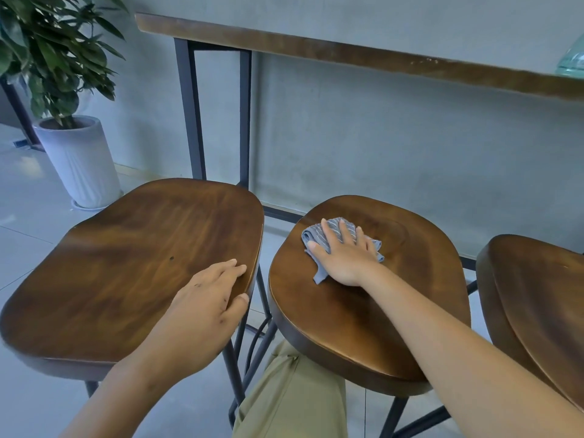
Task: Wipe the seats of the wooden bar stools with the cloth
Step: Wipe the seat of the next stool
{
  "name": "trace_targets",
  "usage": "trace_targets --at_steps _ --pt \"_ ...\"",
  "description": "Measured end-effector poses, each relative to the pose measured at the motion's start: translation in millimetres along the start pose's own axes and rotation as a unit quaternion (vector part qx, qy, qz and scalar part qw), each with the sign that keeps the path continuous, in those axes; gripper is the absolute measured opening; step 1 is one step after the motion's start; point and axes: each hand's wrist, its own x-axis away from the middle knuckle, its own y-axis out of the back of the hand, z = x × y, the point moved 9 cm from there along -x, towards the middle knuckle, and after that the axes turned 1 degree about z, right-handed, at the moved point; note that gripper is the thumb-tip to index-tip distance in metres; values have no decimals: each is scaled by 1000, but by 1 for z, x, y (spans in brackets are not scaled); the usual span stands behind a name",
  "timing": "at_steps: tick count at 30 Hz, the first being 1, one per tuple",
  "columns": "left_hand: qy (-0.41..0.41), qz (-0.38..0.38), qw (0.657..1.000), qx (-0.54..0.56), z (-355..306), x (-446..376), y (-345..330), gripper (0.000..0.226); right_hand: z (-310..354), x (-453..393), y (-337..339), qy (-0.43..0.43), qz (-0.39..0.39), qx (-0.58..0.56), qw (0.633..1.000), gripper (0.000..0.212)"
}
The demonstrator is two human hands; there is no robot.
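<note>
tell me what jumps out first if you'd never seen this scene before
The eye lands on the right hand pressing a grey cloth flat onto the middle stool seat. Next comes the left hand gripping the right edge of the big glossy left stool seat. Behind, a potted plant fills the upper left corner beside a wooden counter along the wall.

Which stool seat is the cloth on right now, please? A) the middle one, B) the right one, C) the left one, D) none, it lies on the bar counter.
A: the right hand presses the grey cloth flat on the middle stool seat, while the left hand holds the edge of the left stool seat.
</note>
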Motion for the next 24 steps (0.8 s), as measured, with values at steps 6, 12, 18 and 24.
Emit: trace_targets --at_steps 6,12,18,24 --pt "-59 5 998 -5 -33 -18 -10 58 17 17 -10 38 -10 10 999 68" --pt "-75 42 995 -50 -43 -29 -24 60 13 44 -19 171 19 26 985 65" --pt "-89 47 990 -99 -41 -29 -29 67 -8 5 -4 166 17 8 986 64" --pt "-90 44 987 -122 -37 -30 -33 79 -45 -63 16 98 11 5 995 64"
